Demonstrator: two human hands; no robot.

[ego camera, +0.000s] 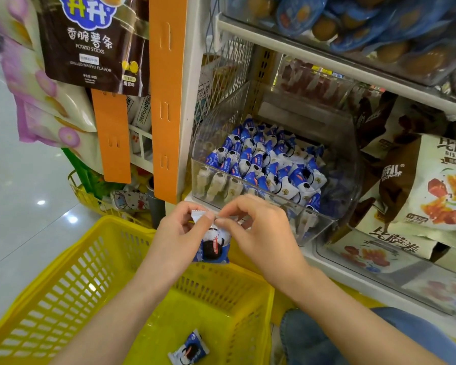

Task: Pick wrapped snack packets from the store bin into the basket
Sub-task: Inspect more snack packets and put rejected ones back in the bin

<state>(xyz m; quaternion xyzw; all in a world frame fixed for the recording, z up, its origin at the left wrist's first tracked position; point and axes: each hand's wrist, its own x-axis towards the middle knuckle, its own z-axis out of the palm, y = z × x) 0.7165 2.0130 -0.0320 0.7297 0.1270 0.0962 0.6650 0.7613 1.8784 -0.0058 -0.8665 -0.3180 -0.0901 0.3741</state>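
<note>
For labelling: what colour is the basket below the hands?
Yellow: a slotted plastic basket, seen best in the head view.

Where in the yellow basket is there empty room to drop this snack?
The floor of the basket is bare between its far wall and the lone packet lying near you. The clear bin is crowded with packets. The left hand and right hand pinch the held packet by the far rim.

White store shelf (pixel 353 276) carries a clear plastic bin (pixel 346 164) heaped with blue-and-white snack packets (pixel 263 164), just beside brown-and-cream snack bags (pixel 419 185).
</note>
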